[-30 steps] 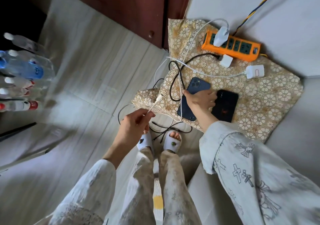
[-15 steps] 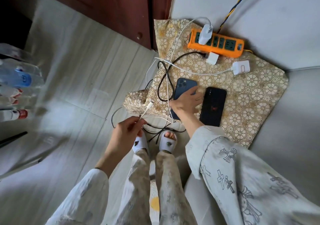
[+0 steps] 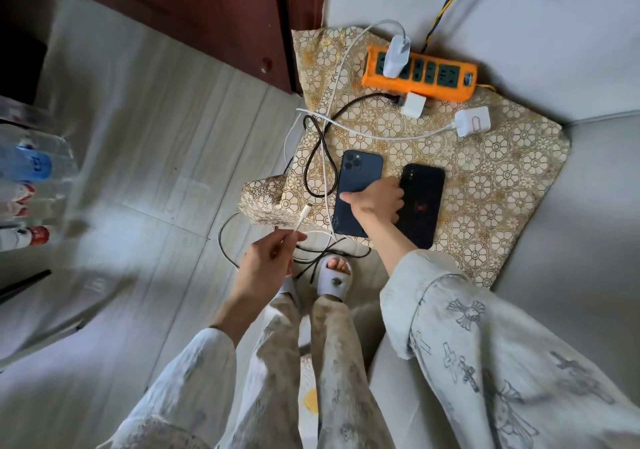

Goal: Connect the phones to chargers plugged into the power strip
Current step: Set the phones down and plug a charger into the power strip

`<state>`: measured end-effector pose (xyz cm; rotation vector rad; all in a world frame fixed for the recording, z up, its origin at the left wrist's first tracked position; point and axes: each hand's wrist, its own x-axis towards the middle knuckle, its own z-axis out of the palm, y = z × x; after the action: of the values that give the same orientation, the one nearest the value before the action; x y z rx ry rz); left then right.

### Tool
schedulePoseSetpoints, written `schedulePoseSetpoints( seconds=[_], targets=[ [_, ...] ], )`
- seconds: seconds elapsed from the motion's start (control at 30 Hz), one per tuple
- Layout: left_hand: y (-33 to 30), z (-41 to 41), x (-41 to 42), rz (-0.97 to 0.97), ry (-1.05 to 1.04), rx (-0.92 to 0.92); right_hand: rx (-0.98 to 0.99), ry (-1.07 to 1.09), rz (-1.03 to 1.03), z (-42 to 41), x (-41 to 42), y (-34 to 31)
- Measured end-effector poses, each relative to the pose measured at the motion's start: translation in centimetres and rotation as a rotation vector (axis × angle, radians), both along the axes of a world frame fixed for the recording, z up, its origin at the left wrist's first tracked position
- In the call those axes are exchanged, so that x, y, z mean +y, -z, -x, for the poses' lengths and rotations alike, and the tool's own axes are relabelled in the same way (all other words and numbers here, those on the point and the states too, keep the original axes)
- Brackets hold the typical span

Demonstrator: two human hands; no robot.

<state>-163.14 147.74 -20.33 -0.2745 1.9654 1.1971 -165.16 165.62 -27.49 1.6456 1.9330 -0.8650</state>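
Cable end [image 3: 303, 213] w/ white plug sits pinched in left hand [image 3: 266, 265], tip pointing up toward cushion [image 3: 502, 185] edge, much as it was a sec ago; not yet at any port. Right hand [image 3: 375, 201] has shifted: it was flat over blue phone [image 3: 358, 192], now its fingers curl round that phone's right edge, thumb on the back, looks like start of a lift. Black phone [image 3: 424, 206] lies just beside, untouched, no cable in it. Power strip [image 3: 420, 76] at cushion's far side has one white charger [image 3: 396, 55] plugged in; two more chargers, sm square [image 3: 414, 105] & bigger [image 3: 473, 121], lie loose nr it. Judging: blue phone's about to meet the plug; neither phone connected so far.
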Motion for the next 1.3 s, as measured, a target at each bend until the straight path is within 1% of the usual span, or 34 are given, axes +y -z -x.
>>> schedulePoseSetpoints(
  seconds=[0.1,0.2,0.33,0.4,0.57,0.73,0.83,0.97,1.07,1.17,1.3],
  targets=[
    [0.0,0.1,-0.2,0.008,0.005,0.007,0.01,0.048,0.014,0.0,0.1,0.3],
    [0.0,0.2,-0.6,0.025,0.014,0.007,0.085,0.119,0.067,-0.6,0.8,0.8],
    [0.0,0.1,-0.9,0.048,-0.032,-0.009,0.189,0.072,0.152,-1.6,2.4,0.2],
    [0.1,0.0,-1.0,0.066,-0.031,0.001,0.253,0.101,0.202,-1.9,3.1,-0.5],
    [-0.4,-0.3,0.0,-0.004,-0.064,-0.029,0.373,0.335,0.409,-3.1,4.2,-2.8],
    [-1.8,-0.8,1.6,-0.05,-0.116,-0.013,0.456,0.621,0.736,-5.0,4.7,-5.4],
    [-3.1,-0.8,2.4,-0.12,-0.158,-0.06,0.54,0.75,0.832,-5.3,4.6,-6.7],
    [-4.8,-0.4,3.2,-0.238,-0.187,-0.16,0.618,0.802,0.895,-5.1,4.4,-7.8],
    [-5.6,-0.1,3.5,-0.305,-0.171,-0.193,0.645,0.822,0.914,-5.0,4.3,-8.2],
    [-5.9,0.1,3.6,-0.317,-0.138,-0.183,0.66,0.852,0.919,-5.0,4.1,-8.5],
    [-6.0,-0.1,3.5,-0.314,-0.164,-0.183,0.67,0.905,0.904,-5.0,4.2,-8.9]
  ],
)
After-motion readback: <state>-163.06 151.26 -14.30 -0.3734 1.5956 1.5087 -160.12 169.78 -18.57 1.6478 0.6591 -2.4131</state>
